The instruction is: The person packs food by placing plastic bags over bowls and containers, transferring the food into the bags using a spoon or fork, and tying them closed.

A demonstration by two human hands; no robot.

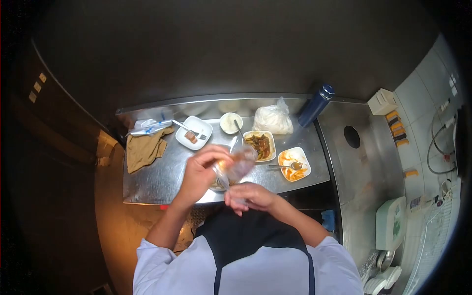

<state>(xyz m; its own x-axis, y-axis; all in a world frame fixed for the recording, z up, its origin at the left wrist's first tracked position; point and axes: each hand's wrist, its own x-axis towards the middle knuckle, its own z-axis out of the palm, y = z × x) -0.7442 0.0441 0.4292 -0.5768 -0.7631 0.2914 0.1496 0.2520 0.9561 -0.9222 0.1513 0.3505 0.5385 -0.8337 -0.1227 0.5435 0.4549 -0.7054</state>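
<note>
Here's the left hand (204, 164), thumb and fingers pinching a blurred clear plastic bag (243, 163), while the right hand (251, 195) closes round its narrow lower end, all of it up over the near side of the metal table (160, 184)! Just beyond the bag sits a dish (273, 146) of cooked food, and right of that, a sauce-smeared plate (301, 153) holding a spoon (296, 166).

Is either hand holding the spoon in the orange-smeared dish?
No, the spoon rests in the dish, while the left hand and right hand both hold a clear plastic bag.
</note>
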